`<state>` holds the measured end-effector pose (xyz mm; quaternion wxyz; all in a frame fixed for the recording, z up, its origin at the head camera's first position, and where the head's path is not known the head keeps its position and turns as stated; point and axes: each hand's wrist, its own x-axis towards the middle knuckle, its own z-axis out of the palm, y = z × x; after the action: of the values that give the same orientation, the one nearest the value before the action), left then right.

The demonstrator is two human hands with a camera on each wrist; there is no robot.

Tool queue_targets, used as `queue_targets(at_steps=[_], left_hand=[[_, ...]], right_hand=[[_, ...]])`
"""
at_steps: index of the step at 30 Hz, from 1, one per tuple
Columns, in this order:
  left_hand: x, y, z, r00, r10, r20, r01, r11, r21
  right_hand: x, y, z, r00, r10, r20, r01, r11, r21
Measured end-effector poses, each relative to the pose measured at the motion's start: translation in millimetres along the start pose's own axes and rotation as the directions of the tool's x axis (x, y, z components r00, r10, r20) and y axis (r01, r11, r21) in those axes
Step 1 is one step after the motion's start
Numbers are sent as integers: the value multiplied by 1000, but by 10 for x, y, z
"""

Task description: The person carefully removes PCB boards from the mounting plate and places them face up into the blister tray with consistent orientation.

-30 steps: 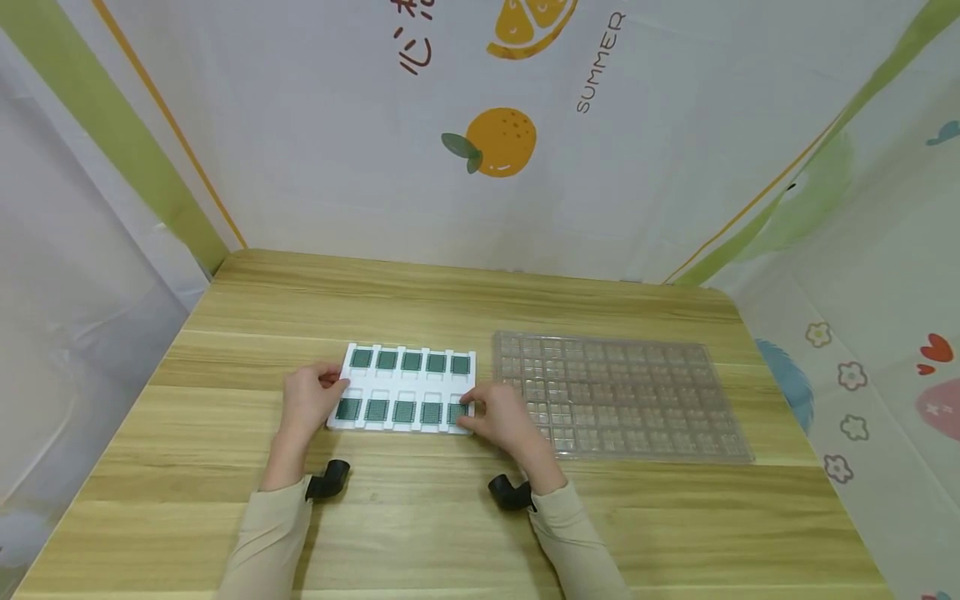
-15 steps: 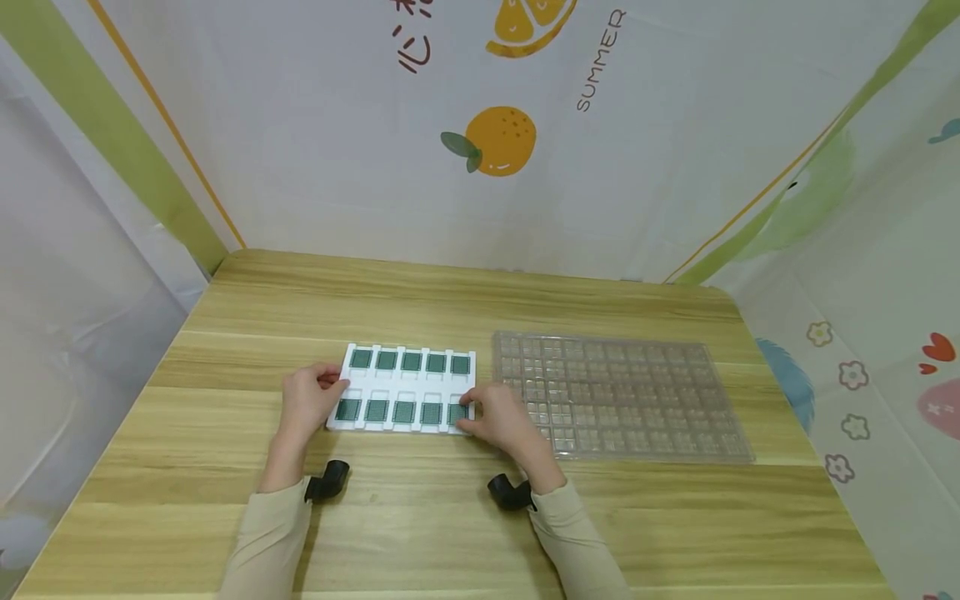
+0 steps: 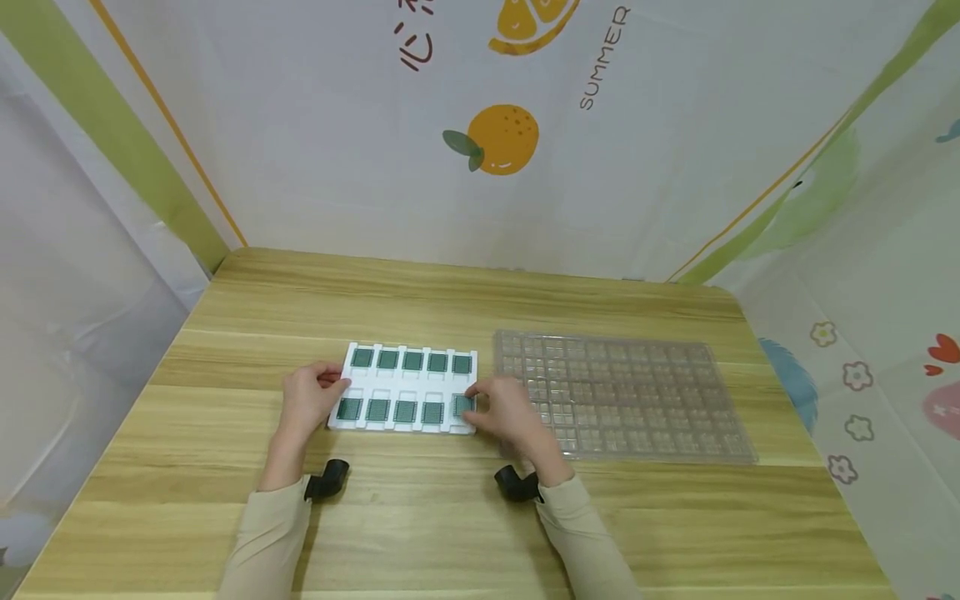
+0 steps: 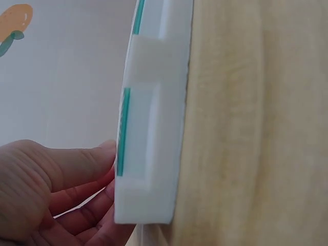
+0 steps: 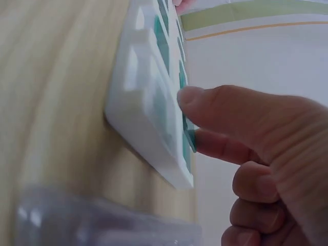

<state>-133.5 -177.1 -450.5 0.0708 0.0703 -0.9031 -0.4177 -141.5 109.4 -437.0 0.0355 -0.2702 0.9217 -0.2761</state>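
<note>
A white tray lies on the table, with two rows of small green circuit boards set in its slots. My left hand grips the tray's left edge, thumb on top and fingers against the side, as the left wrist view shows. At the tray's front right corner, my right hand pinches one green circuit board between thumb and index finger. In the right wrist view that circuit board sits tilted and slightly raised from its slot. The other right fingers are curled into the palm.
Just right of the white tray lies a large clear plastic tray divided into many compartments; my right hand is over its left edge. Both stand on a wooden table. Printed white curtains hang behind and at the sides.
My right hand has shifted slightly right and away from me, and the pinched circuit board has come up a little from its slot. My left hand stays on the tray's edge.
</note>
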Motion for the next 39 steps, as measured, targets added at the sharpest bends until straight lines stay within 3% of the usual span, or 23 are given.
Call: queue_targets(at_steps=[14,32,39], left_hand=[[11,-52,0,1000,-2,-12,1,998,-59],[6,-86,-18,1000,-25,-7,25,997,-71],[1,-71,-29,1000,-31,-1,31,997,-74]], right_hand=[[63,189,-252,997,74,-17,-74,997,0],[136,571,-527,998,58,-35,-60,997,-43],[207,638,-616,995,99,-23,-100,993,-63]])
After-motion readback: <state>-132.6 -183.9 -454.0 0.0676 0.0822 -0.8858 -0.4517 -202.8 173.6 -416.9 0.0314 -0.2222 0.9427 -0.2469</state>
